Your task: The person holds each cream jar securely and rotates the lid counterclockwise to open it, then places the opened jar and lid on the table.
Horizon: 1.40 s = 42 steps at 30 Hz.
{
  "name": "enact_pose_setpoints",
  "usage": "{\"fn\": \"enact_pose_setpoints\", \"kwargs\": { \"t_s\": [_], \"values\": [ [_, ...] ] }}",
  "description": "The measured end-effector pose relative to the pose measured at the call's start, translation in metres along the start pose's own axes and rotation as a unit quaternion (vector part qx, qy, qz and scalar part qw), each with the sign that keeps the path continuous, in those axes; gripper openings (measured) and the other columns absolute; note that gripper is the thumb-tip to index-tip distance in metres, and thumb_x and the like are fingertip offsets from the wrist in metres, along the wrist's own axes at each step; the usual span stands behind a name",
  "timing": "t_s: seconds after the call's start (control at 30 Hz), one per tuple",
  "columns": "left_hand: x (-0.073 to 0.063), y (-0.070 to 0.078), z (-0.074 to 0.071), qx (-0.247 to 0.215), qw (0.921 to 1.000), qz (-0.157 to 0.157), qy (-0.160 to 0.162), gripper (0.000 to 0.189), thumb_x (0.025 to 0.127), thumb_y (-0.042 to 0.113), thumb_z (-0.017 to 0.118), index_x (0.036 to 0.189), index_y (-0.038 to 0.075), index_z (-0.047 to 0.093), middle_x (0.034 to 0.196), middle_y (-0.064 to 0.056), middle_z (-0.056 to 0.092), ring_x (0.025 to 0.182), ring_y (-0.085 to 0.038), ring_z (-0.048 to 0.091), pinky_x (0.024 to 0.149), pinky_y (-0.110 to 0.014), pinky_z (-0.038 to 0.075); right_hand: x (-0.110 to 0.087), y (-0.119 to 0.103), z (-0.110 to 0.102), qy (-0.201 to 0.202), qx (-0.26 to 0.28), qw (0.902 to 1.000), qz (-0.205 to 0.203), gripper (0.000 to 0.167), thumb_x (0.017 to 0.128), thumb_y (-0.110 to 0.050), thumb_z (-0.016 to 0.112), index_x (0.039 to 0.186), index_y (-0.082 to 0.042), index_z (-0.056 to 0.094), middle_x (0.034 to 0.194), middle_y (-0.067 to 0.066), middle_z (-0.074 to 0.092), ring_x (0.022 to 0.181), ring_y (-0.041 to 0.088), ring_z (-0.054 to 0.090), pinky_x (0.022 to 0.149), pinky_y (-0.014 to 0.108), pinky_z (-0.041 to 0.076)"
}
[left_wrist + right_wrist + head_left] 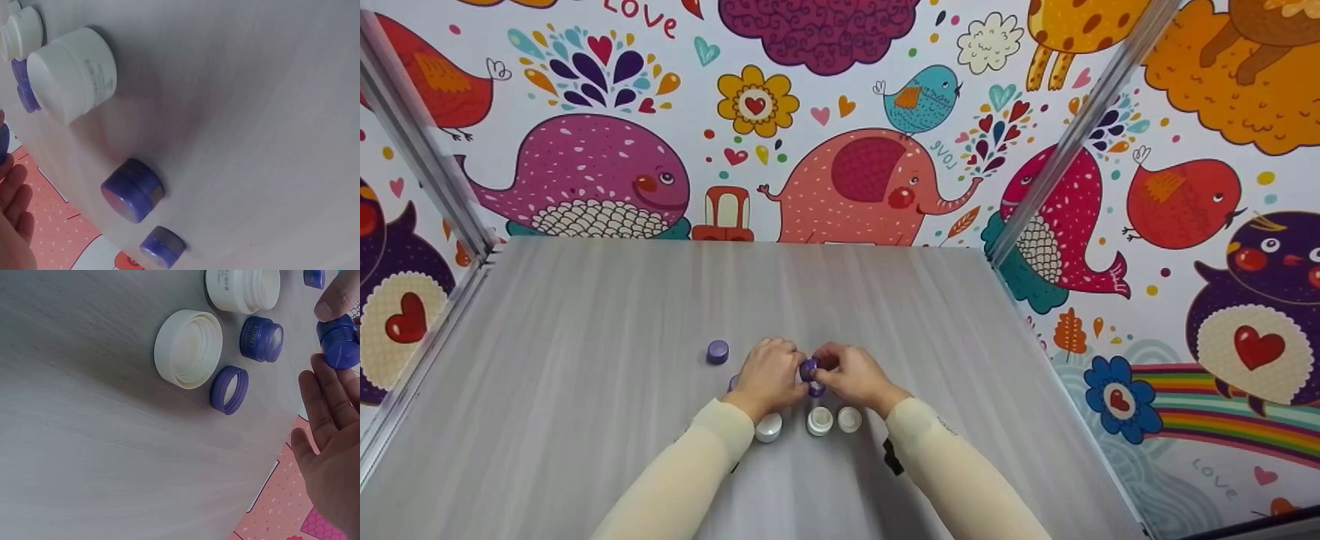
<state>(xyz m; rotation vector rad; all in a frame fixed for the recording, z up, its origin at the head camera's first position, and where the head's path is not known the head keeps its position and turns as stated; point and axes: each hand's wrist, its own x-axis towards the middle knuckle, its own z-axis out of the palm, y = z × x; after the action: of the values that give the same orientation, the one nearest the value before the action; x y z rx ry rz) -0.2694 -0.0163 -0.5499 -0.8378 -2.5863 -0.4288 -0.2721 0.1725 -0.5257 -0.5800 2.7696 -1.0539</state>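
Both hands meet over the table in the head view around a small dark-purple cosmetic jar [808, 369]. My left hand [771, 376] pinches it from the left; its thumb presses the jar [339, 340] in the right wrist view. From the right, my right hand [855, 376] holds it with thumb and fingertips; its other fingers reach out loosely below. Just beneath lies an open purple jar [261, 339], with a purple screw lid [229, 390] beside it. Nearer me are an open white jar [820, 421] and its upturned white lid [850, 420].
A closed white jar [769, 428] stands by my left wrist. Farther left are a closed purple jar [718, 352] and a larger purple jar [133, 190], mostly hidden by my left hand in the head view. Patterned panels border the grey table [585, 360].
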Motion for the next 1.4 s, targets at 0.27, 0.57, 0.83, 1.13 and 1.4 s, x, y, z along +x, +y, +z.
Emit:
{"fn": "enact_pose_setpoints", "kwargs": {
  "t_s": [0.27, 0.57, 0.83, 1.13, 1.4],
  "values": [
    [0.0015, -0.0011, 0.0007, 0.000, 1.0000, 0.001, 0.000, 0.029, 0.068, 0.033, 0.078, 0.084, 0.009, 0.074, 0.083, -0.002, 0.065, 0.079, -0.024, 0.060, 0.076, -0.040, 0.046, -0.0014, -0.0015, -0.0008, 0.009, -0.015, 0.9998, 0.001, 0.024, 0.090, -0.025, 0.066, 0.107, -0.010, 0.070, 0.091, -0.005, 0.070, 0.081, 0.010, 0.063, 0.075, 0.029, 0.051],
    [0.0009, -0.0012, 0.0012, -0.002, 1.0000, -0.002, -0.004, 0.029, 0.068, 0.033, 0.078, 0.084, 0.009, 0.074, 0.082, -0.001, 0.065, 0.079, -0.024, 0.060, 0.076, -0.039, 0.046, -0.0001, -0.0013, -0.0019, 0.005, -0.007, 1.0000, -0.001, 0.020, 0.085, -0.019, 0.067, 0.103, -0.011, 0.070, 0.088, -0.006, 0.068, 0.078, 0.008, 0.062, 0.069, 0.026, 0.051],
    [0.0006, 0.0009, -0.0018, -0.008, 0.9999, -0.005, -0.007, 0.026, 0.069, 0.032, 0.076, 0.083, 0.010, 0.074, 0.081, 0.000, 0.064, 0.078, -0.023, 0.059, 0.076, -0.039, 0.045, -0.0019, -0.0031, -0.0027, -0.002, 0.011, 0.9999, -0.001, 0.031, 0.088, -0.022, 0.064, 0.114, -0.005, 0.067, 0.096, -0.001, 0.071, 0.087, 0.012, 0.066, 0.077, 0.031, 0.052],
    [0.0005, 0.0011, -0.0025, -0.007, 0.9999, -0.006, -0.010, 0.027, 0.068, 0.032, 0.077, 0.085, 0.011, 0.074, 0.081, 0.000, 0.064, 0.078, -0.023, 0.058, 0.075, -0.039, 0.045, -0.0004, -0.0022, -0.0021, -0.001, 0.006, 1.0000, -0.001, 0.021, 0.085, -0.018, 0.066, 0.105, -0.009, 0.070, 0.090, -0.005, 0.070, 0.082, 0.008, 0.064, 0.072, 0.027, 0.052],
    [0.0003, 0.0015, -0.0031, -0.006, 0.9999, -0.005, -0.010, 0.027, 0.069, 0.034, 0.077, 0.083, 0.011, 0.074, 0.080, 0.000, 0.063, 0.076, -0.023, 0.058, 0.075, -0.039, 0.045, -0.0016, -0.0019, -0.0024, 0.000, 0.013, 0.9998, -0.014, 0.028, 0.086, -0.019, 0.066, 0.111, -0.005, 0.068, 0.095, 0.000, 0.071, 0.087, 0.013, 0.066, 0.076, 0.031, 0.053]
  ]
}}
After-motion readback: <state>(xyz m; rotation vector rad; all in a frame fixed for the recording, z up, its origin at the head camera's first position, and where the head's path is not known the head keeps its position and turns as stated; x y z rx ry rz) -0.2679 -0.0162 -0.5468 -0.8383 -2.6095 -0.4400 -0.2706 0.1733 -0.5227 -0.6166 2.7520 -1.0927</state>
